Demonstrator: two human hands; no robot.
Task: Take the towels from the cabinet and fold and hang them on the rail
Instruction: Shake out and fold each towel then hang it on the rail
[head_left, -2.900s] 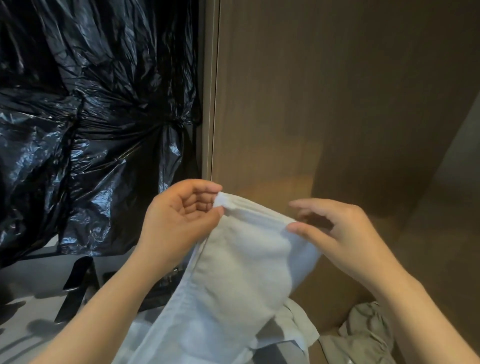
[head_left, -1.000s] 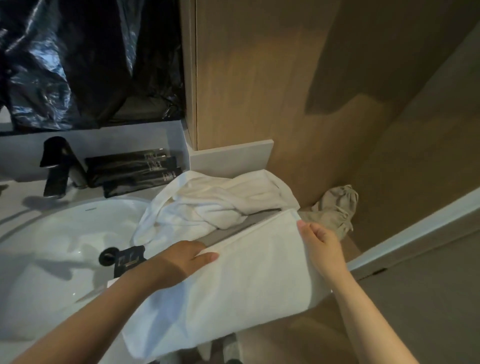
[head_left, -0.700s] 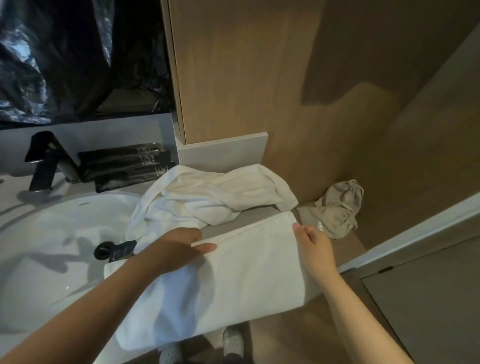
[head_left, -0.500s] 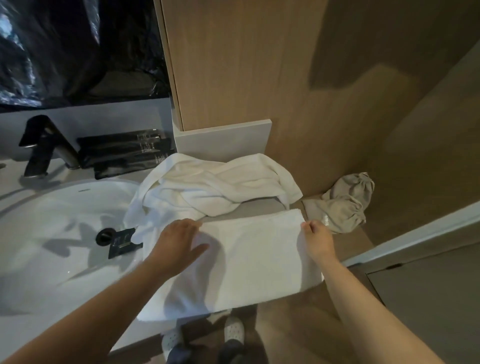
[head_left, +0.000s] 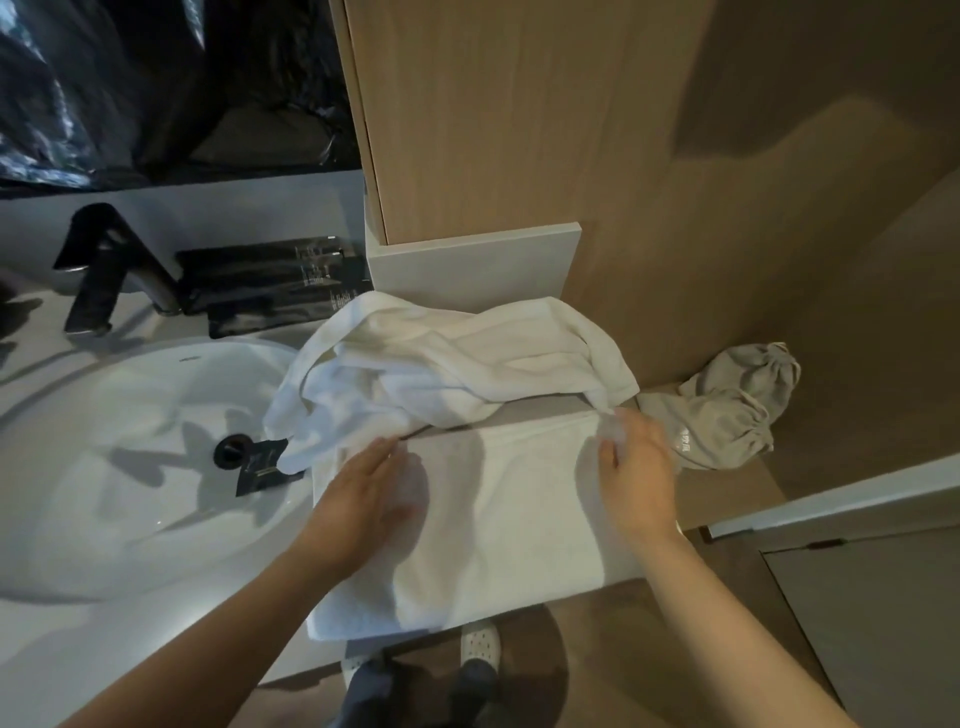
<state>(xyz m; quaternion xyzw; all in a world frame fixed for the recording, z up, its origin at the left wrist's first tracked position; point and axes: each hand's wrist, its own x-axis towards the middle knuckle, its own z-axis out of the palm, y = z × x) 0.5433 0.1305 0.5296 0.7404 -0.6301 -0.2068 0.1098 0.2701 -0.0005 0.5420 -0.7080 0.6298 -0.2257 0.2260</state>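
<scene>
White folded towel (head_left: 509, 514) lies flat on the counter (head_left: 727, 499) just right of the sink (head_left: 130, 415). Your left hand (head_left: 374, 493) presses its sink-side end with straight fingers; your right hand (head_left: 636, 478) rests on the end away from the sink, fingers too blurred to tell any grip.

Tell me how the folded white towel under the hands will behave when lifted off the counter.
Likely floppy: the folded white towel hangs over the counter at its near edge. It may well unfold if lifted by one layer, as its layers lie loose. Probably not slippery: the left hand presses flat on soft cloth.
</scene>
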